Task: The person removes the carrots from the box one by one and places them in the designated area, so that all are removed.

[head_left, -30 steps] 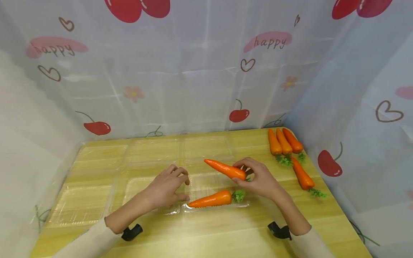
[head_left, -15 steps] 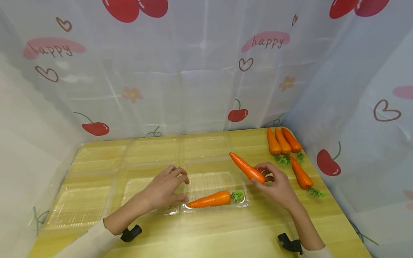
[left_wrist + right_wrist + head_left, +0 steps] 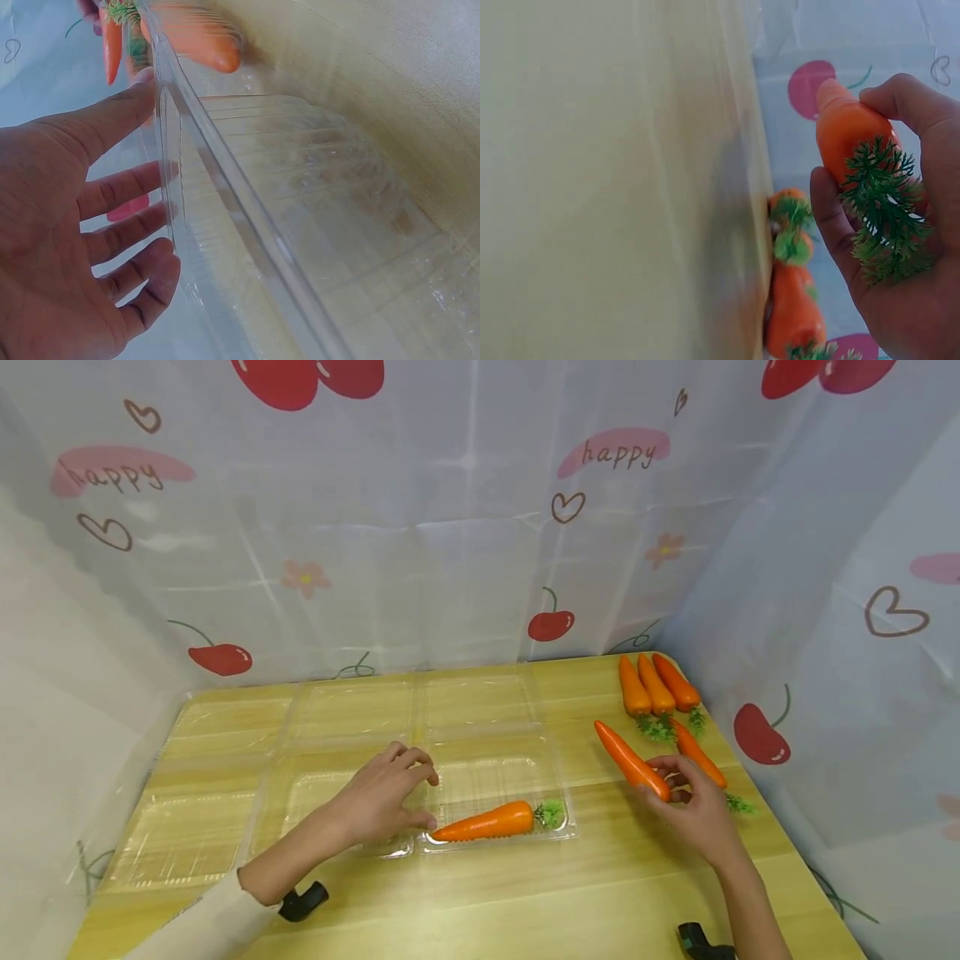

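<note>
My right hand (image 3: pixel 697 810) grips a toy carrot (image 3: pixel 630 762) by its thick end, above the table's right side. The carrot's point slants up and left, and its green leaves (image 3: pixel 885 202) hang toward the palm in the right wrist view. My left hand (image 3: pixel 386 797) stays over the clear plastic trays, thumb and fingers spread apart. In the left wrist view its fingertips are at the rim of a clear tray (image 3: pixel 225 165); whether they touch it I cannot tell. Another carrot (image 3: pixel 487 822) lies along the front of the right-hand clear tray (image 3: pixel 495 768), its tip near my left thumb.
Several carrots (image 3: pixel 656 687) lie at the back right of the wooden table (image 3: pixel 510 902), one partly behind my right hand. More joined clear tray sections (image 3: pixel 187 827) spread to the left and back. A patterned curtain (image 3: pixel 420 527) encloses the back and sides.
My right hand has carried its carrot from above the right-hand tray out to the right, near the other carrots. The left hand and the carrot in the tray have stayed put.
</note>
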Tool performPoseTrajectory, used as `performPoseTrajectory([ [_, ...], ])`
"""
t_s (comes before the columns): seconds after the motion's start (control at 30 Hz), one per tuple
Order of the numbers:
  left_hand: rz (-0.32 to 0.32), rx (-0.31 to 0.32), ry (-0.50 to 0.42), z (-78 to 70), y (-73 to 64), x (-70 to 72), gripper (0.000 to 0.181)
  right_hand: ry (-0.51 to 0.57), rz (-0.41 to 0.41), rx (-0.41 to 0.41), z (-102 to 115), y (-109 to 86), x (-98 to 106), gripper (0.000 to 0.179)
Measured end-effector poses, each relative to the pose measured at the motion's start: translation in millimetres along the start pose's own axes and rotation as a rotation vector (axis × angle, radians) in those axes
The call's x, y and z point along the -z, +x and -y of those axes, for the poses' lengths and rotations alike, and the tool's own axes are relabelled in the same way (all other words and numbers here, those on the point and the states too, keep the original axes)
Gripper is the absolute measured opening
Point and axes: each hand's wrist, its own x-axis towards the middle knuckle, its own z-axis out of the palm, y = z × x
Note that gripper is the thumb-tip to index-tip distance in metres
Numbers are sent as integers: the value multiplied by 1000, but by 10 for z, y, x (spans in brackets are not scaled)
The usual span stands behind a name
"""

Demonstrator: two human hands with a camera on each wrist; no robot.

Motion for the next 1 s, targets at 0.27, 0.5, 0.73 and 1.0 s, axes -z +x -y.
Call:
performPoseTrajectory([
  [0.27,4,10,-7,18,-13,-4,51,-72,21,-102,-117,-126,116,40],
  [0.5,17,29,-13,5,7,-7,52,-127,72,-173,-233,-188,244,47],
  [0.73,18,41,-25,-21,14,-1,53,-213,43,-189,-324,-230,327,51],
  [1.0,15,44,-30,-16,3,-8,53,-347,20,-200,-298,-205,379,55],
])
